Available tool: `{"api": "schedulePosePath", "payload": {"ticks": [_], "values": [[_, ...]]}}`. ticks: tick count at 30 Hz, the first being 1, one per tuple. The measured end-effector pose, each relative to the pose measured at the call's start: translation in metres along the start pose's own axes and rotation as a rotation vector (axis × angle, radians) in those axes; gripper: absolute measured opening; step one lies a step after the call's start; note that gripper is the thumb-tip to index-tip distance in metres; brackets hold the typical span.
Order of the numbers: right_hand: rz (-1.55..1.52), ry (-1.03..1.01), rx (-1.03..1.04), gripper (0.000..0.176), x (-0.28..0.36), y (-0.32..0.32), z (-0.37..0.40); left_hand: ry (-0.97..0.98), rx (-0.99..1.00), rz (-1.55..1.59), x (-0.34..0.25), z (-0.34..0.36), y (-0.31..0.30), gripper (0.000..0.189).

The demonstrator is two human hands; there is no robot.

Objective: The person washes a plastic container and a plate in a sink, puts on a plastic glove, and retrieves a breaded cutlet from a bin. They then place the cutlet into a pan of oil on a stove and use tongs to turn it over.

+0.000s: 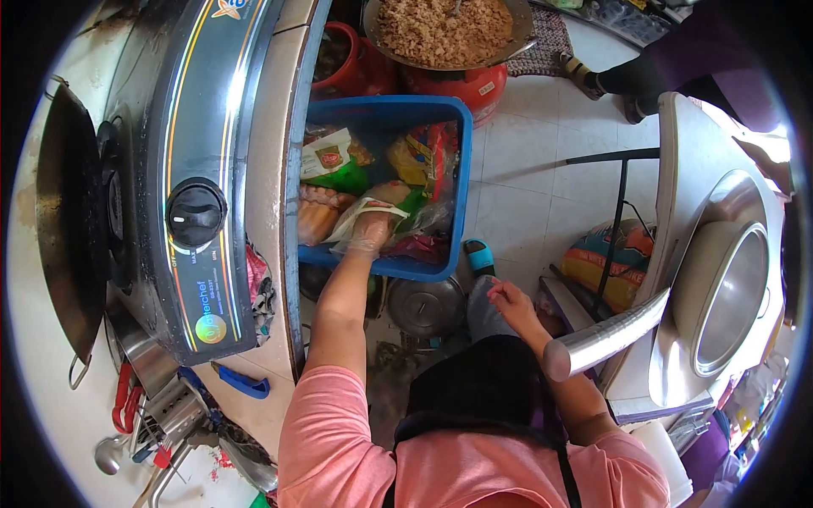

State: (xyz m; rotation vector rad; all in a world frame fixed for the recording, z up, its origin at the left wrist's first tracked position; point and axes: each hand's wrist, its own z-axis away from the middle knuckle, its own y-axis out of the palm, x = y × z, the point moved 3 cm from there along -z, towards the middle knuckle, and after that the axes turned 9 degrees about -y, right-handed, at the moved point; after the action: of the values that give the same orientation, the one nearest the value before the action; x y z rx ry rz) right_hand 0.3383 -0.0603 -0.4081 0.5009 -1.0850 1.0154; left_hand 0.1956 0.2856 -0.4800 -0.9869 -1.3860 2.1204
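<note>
My left hand (371, 230) reaches down into a blue plastic crate (461, 186). A clear plastic bag (345, 227) lies around the hand and wrist, and its fingers are hidden. Close by in the crate are several food packets, among them a white-and-green packet (329, 157) and a yellow-and-red packet (432, 157). A pack that looks like sausages (318, 213) lies at the left. My right hand (510, 303) hangs over my knee, holding nothing, with its fingers loosely bent and apart.
A wide pan of brown crumbly food (449, 32) sits beyond the crate, above a red container (474, 89). A lidded metal pot (426, 305) stands on the floor. At left is a stove (203, 169); at right, a metal basin (730, 296). Another person's feet (584, 76) show behind.
</note>
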Motion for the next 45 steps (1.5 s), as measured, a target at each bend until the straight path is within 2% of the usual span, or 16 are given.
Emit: {"api": "schedulePosePath", "payload": {"ticks": [1, 3, 7, 13, 18, 20, 23, 26, 27, 30, 31, 34, 37, 40, 43, 45], "values": [[-0.011, 0.060, 0.009, 0.010, 0.001, 0.001, 0.000, -0.084, 0.192, -0.208, -0.022, 0.001, -0.020, 0.027], [-0.019, 0.052, 0.009, 0.010, 0.003, 0.003, 0.000, -0.125, 0.249, -0.275, -0.032, 0.002, -0.022, 0.027], [-0.006, -0.053, -0.016, 0.009, 0.001, 0.007, -0.002, -0.113, 0.157, -0.243, -0.033, -0.001, -0.014, 0.027], [0.071, 0.003, 0.056, 0.010, 0.026, 0.017, -0.018, -0.136, 0.237, -0.259, -0.030, -0.001, -0.013, 0.028], [0.154, -0.393, 0.029, 0.018, 0.115, 0.057, -0.091, -0.145, 0.281, -0.276, -0.026, -0.017, -0.027, 0.029], [0.305, -0.589, -0.010, 0.037, 0.141, 0.075, -0.126, -0.151, 0.300, -0.285, -0.023, -0.022, -0.037, 0.029], [0.524, -0.670, -0.122, 0.055, 0.143, 0.109, -0.174, -0.143, 0.322, -0.288, -0.007, -0.033, -0.030, 0.029], [0.584, -0.381, 0.078, 0.065, 0.118, 0.138, -0.212, -0.112, 0.342, -0.180, 0.033, -0.059, -0.003, 0.032], [0.434, -0.348, 0.105, 0.050, 0.108, 0.142, -0.223, -0.165, 0.420, -0.241, 0.001, -0.060, -0.043, 0.035], [0.353, -0.135, 0.003, 0.041, 0.089, 0.143, -0.249, -0.283, 0.095, 0.115, 0.008, -0.068, -0.052, 0.032], [0.313, -0.123, -0.051, 0.038, 0.087, 0.140, -0.251, -0.409, 0.103, -0.078, 0.007, -0.069, -0.047, 0.030], [0.222, -0.114, -0.184, 0.035, 0.076, 0.136, -0.254, -0.564, 0.039, -0.096, 0.004, -0.056, -0.038, 0.029], [0.076, -0.121, -0.218, 0.032, 0.050, 0.148, -0.266, -0.799, 0.180, -0.010, 0.015, -0.049, -0.031, 0.031], [-0.173, -0.049, -0.164, 0.031, 0.017, 0.164, -0.281, -0.517, 0.076, -0.134, 0.006, -0.040, -0.034, 0.031], [-0.269, -0.002, -0.141, 0.032, 0.015, 0.166, -0.282, -0.410, 0.017, -0.077, -0.005, -0.043, -0.038, 0.034], [-0.403, 0.072, -0.085, 0.035, 0.022, 0.160, -0.279, -0.461, 0.120, 0.054, -0.005, -0.046, -0.042, 0.035]]}}
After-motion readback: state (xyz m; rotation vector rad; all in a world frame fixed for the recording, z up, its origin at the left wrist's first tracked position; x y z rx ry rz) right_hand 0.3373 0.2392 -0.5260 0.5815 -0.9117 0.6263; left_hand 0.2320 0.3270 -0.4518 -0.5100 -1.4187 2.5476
